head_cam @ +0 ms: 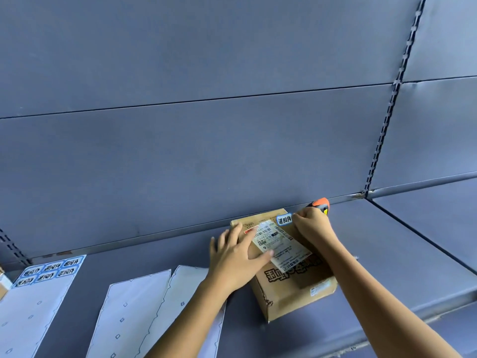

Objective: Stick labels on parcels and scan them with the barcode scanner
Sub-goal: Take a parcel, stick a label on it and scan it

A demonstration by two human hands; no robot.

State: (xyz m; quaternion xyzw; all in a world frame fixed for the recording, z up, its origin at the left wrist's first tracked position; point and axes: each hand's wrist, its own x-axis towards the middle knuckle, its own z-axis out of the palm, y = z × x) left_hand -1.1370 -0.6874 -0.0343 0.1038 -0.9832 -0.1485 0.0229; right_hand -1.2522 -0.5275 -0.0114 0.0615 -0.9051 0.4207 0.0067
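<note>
Left hand (233, 257) flat, fingers spread, steadies box (296, 288). Right hand (313, 226) pinches blue sticker (284, 219) at its far corner; scanner (321, 204) just behind.

Grey-blue shelf (387, 241), panelled back wall (206, 151), slotted upright (389, 112).

Shelf (400, 241) open right of parcel (291, 293); label sheets (134, 313) lie left; scanner (321, 203) just behind parcel, near back panel (206, 151).
</note>
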